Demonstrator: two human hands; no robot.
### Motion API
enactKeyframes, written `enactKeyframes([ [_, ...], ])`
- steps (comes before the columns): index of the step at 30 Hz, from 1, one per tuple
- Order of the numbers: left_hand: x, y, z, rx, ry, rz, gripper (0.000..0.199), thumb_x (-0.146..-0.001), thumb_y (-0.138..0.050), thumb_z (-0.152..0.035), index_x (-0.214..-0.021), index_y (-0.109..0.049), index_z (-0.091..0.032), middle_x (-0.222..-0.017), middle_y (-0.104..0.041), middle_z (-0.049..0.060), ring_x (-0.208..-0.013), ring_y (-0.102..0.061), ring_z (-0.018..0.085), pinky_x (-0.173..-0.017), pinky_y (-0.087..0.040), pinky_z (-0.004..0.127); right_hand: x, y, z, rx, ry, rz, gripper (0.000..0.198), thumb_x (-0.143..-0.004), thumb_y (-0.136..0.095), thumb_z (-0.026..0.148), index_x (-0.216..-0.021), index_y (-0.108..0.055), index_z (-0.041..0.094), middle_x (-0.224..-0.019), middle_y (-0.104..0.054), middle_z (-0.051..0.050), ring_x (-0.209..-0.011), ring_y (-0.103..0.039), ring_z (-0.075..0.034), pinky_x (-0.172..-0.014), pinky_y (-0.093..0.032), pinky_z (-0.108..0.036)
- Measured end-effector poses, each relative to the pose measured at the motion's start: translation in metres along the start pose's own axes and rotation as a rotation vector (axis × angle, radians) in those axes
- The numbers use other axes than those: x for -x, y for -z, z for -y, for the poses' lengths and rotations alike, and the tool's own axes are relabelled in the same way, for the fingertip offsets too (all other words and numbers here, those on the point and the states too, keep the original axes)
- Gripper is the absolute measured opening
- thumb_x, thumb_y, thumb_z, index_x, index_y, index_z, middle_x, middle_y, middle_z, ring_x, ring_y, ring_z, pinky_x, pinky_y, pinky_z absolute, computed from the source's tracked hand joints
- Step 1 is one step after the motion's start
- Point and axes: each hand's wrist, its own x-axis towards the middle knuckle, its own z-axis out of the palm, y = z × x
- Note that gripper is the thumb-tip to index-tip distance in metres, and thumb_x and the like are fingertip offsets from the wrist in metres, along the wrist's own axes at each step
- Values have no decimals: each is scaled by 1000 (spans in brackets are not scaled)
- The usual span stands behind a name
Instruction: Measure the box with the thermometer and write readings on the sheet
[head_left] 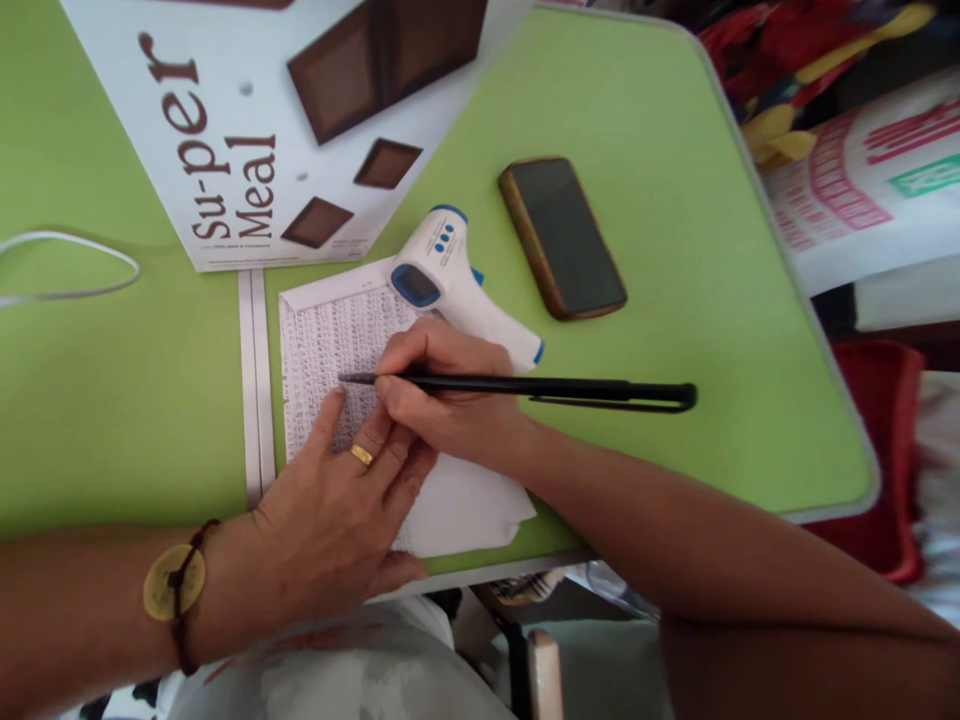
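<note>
A black pen [555, 386] is pinched in my right hand [457, 390], its tip touching a sheet of paper [472, 510] filled with dense rows of small handwriting. My left hand [330, 500] lies flat on the same sheet, fingers stretched out and close to the pen tip; it wears a gold ring and holds nothing. Just beyond my right hand, a white and blue infrared thermometer [457, 270] rests partly over the paper's upper edge. The lower part of the paper is blank where it shows, and my hands hide some of the writing.
A white box [247, 180] printed "Su-per Meal" stands at the far side of the green table [697, 400]. A phone [562, 240] in a brown case lies to the right. A white cable [75, 238] curves at the left. Beyond the right edge are a red container [885, 460] and a printed bag [862, 180].
</note>
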Motion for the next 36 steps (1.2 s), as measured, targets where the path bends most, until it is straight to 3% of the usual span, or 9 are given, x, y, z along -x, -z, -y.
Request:
enactKeyframes([
  [13,1,0,-1,-20,-12,-14,77,-82,-62,-66,-132,-58,-8,-139,-55,19,-131,-48,37,-106,-40,62,0,3,-2,32,8,40,7,-73,-56,19,-68,-53,23,-59,-56,4,-52,-50,-10,-50,-43,-25],
  [20,2,0,-1,-21,-8,-15,80,-83,-61,-66,-135,-55,-6,-142,-52,20,-133,-45,39,-106,-40,62,0,-1,0,15,-30,-55,8,-71,-54,19,-64,-51,23,-57,-55,4,-53,-49,-11,-50,-42,-25],
  [36,0,0,-1,-2,-2,-27,82,-80,-65,-67,-135,-55,-7,-140,-54,19,-131,-47,37,-105,-42,62,0,1,1,4,-30,-5,8,-70,-52,19,-64,-48,23,-54,-54,4,-50,-48,-11,-49,-41,-26],
])
